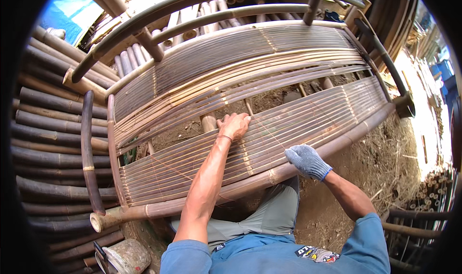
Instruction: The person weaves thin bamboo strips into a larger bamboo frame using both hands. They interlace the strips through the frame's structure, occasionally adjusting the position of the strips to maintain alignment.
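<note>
The front slat panel point(313, 122) is set in the bamboo bench, alongside its front rail point(159, 209). Its inner edge is covered by the bare left hand point(234, 125), fingers curled, grip can't be told; thin cord point(267, 133) is pinched in the gloved right hand point(308, 162).

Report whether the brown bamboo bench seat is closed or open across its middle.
Open: between its front slats and rear slats, brown soil shows, just beyond the bare left hand.
</note>
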Demonstrator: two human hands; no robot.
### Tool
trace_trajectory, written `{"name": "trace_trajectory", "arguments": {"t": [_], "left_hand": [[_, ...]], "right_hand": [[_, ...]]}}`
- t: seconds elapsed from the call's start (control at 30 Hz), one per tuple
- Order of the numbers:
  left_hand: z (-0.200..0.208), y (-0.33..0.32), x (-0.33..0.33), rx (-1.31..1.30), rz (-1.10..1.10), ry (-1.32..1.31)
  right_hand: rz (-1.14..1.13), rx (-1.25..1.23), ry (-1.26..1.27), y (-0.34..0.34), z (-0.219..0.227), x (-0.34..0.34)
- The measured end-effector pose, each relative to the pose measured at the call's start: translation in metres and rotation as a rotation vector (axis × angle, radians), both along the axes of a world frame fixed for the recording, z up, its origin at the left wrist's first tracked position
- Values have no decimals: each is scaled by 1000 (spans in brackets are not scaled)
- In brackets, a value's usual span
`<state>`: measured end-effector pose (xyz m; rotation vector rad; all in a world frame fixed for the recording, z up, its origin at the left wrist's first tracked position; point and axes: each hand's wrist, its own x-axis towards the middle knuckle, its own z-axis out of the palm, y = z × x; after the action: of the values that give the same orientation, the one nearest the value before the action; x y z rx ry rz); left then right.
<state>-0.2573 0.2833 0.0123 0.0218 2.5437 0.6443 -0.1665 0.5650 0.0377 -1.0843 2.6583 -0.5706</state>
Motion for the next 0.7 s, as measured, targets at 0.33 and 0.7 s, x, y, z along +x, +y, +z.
{"name": "trace_trajectory", "arguments": {"t": [0.33, 0.7], "left_hand": [[-24, 16, 21, -181, 191, 484], [-32, 29, 28, -169, 127, 532]], "right_hand": [[-976, -826, -225, -59, -22, 119], [-1537, 380, 407, 148, 32, 245]]}}
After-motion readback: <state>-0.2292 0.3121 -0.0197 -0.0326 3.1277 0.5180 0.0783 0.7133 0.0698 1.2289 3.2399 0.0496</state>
